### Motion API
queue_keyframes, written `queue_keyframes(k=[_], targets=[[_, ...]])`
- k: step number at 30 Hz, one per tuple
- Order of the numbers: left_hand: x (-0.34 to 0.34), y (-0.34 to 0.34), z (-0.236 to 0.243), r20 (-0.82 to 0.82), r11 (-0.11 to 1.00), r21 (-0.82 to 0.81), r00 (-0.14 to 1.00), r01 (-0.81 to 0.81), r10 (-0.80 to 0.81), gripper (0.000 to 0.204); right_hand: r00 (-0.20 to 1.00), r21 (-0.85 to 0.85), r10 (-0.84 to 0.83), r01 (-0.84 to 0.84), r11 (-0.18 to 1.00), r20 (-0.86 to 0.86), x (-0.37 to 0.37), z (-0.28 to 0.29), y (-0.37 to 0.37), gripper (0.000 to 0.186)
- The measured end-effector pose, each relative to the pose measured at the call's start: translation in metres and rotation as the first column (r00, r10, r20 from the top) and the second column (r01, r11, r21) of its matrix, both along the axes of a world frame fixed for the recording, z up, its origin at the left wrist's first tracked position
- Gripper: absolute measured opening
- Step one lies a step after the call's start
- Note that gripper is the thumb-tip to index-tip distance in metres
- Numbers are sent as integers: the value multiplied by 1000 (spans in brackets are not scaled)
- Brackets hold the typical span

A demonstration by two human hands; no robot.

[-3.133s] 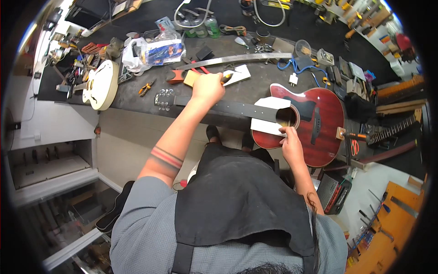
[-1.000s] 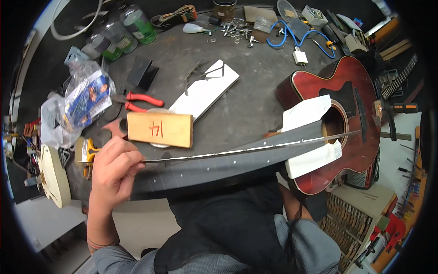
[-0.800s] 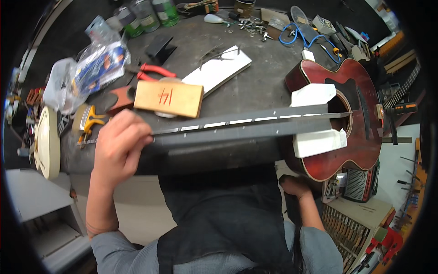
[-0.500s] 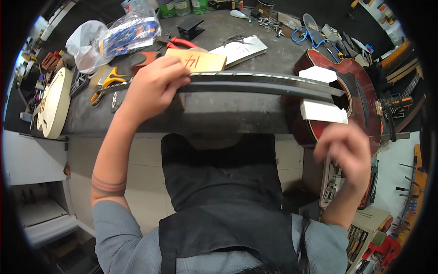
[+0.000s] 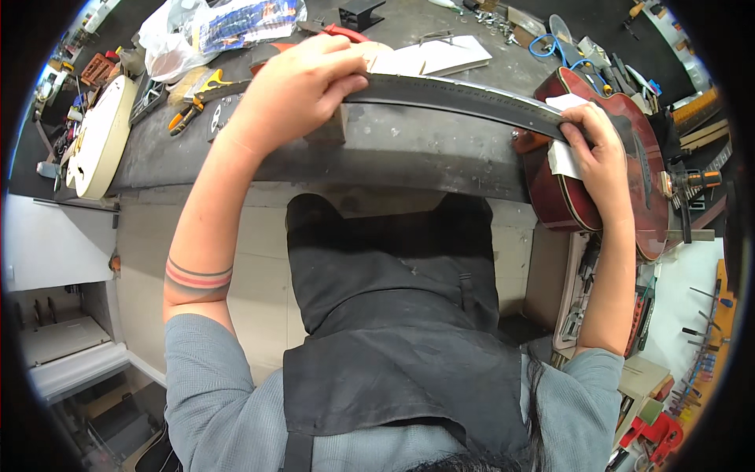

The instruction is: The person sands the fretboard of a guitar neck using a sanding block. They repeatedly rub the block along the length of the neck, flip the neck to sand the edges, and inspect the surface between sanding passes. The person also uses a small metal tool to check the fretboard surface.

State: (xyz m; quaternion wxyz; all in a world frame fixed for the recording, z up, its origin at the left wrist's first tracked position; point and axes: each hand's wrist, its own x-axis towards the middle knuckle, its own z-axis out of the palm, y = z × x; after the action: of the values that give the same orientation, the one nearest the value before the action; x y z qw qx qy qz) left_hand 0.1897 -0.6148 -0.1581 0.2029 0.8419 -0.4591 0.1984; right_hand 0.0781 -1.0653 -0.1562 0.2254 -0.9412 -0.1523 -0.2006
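Note:
A long dark ruler [image 5: 464,97] with fine scale marks lies along the neck of a red acoustic guitar, its face tipped toward me. My left hand [image 5: 295,90] is closed at the ruler's left part, thumb and fingers pinching it. My right hand [image 5: 599,145] pinches the other end, over the guitar body [image 5: 546,193]. White protective pieces cover the top by the soundhole; one white piece [image 5: 563,160] shows beside my right hand. The soundhole is mostly hidden by that hand. A wooden block [image 5: 330,127] stands under the neck near my left hand.
Behind the neck lie a white box-like piece [image 5: 456,57], red-handled pliers [image 5: 344,33] and a plastic-wrapped package [image 5: 248,23]. A cream guitar body [image 5: 102,138] stands at the left. An orange-tipped clamp [image 5: 696,179] is beside the guitar at the right.
My right hand has moved up from in front of the guitar and taken hold of the ruler's right end. The ruler's face now tips toward me. The whole view has shifted slightly.

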Motion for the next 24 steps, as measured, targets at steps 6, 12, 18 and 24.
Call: queue_keyframes(k=[6, 12, 18, 24], targets=[[-12, 84, -4, -37, 971, -67, 973, -230, 228, 11, 999, -25, 4, -3, 1000, 48, 0, -2, -2, 11], [-11, 99, -18, 16, 949, -177, 964, -260, 267, 12, 1000, 16, -17, 18, 1000, -21, 1, -5, -11, 10], [-18, 89, -21, -17, 923, -293, 967, -249, 256, 16, 998, 36, -39, 41, 999, -44, 0, -5, -24, 11], [-19, 86, -26, -52, 920, -289, 964, -266, 262, 13, 998, 31, -43, 44, 999, -40, -1, -4, -27, 11]])
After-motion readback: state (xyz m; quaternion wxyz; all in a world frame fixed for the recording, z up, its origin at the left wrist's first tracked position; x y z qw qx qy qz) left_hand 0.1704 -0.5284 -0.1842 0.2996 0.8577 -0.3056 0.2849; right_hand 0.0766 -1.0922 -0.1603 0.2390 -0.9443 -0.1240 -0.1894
